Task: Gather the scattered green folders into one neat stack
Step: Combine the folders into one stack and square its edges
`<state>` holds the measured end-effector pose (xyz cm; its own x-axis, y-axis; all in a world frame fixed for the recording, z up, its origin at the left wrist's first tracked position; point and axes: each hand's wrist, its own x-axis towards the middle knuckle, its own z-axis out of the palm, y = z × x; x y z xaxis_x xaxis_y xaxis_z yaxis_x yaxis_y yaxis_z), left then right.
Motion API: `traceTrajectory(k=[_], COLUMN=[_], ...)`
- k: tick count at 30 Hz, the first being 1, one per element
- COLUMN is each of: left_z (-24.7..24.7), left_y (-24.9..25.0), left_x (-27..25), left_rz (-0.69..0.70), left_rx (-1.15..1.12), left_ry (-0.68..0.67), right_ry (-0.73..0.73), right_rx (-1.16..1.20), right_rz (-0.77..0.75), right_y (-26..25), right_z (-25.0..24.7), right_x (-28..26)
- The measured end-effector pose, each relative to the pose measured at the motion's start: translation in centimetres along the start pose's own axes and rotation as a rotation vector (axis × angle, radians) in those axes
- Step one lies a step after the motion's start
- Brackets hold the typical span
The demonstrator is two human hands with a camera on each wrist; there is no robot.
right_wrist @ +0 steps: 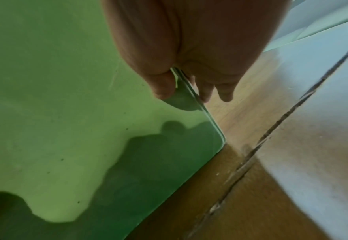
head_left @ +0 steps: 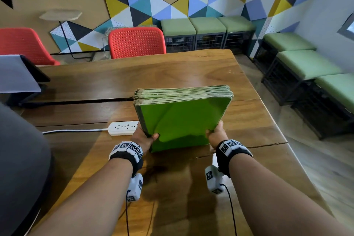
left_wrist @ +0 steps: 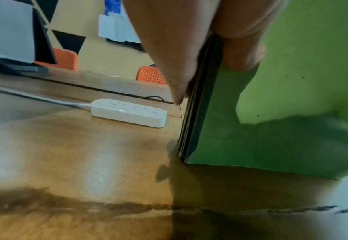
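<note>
Standing on edge near the middle of the wooden table [head_left: 191, 74], the bundle of green folders [head_left: 182, 120] has its bottom edge down on the wood and its top tilted away from the person; many pale page edges show along the top, roughly level, a few proud at the right corner; no stray folders visible elsewhere on the table, so gathering looks done, by my reading.

Left hand [head_left: 142, 139] grips the bundle's lower left edge, thumb curled across the near green face, fingers behind; left wrist view shows dark spine edges pinched between thumb and fingers, lower corner touching the table. Right hand [head_left: 216, 134] grips the lower right edge the same way, thumb on the front face, fingers behind the rounded corner; both hands closed on the bundle.

Step in hand, as I judge it: squaring the edges against the tabletop. Next move likely calls for evening out the top right corner, then lowering the bundle flat without letting the sheets fan; the grip is low, so the top could splay.

White power strip [head_left: 123, 128] lies just left of the bundle, its cable running off left; a crack in the table surface [right_wrist: 251, 159] passes near the right corner; red chairs [head_left: 137, 42] beyond the far edge; green-cushioned stools [head_left: 207, 25] along the wall.
</note>
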<state>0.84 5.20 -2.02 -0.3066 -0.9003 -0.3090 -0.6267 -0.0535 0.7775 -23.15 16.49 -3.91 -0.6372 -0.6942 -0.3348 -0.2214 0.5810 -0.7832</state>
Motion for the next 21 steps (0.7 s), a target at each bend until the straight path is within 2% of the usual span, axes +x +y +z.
traceTrajectory(k=[2, 4, 10, 15, 21], left_z=[0.3, 0.6, 2.3, 4.9, 7.9], left_y=[0.6, 1.3, 3.2, 4.8, 7.1], left_x=[0.1, 0.3, 1.6, 2.6, 4.5], left_rz=[0.024, 0.029, -0.187, -0.260, -0.280], left_rx=[-0.003, 0.049, 0.264, 0.370, 0.383], left_ry=[0.068, 0.080, -0.085, -0.163, -0.200], right_ry=[0.012, 0.039, 0.035, -0.016, 0.002], right_rx=[-0.068, -0.144, -0.238, -0.320, -0.329], right_rz=[0.006, -0.002, 0.109, 0.225, 0.265], right_y=[-0.3, -0.4, -0.5, 0.7, 2.0], right_z=[-0.5, -1.0, -2.9, -4.2, -6.2], right_x=[0.3, 0.6, 2.5, 4.7, 7.4])
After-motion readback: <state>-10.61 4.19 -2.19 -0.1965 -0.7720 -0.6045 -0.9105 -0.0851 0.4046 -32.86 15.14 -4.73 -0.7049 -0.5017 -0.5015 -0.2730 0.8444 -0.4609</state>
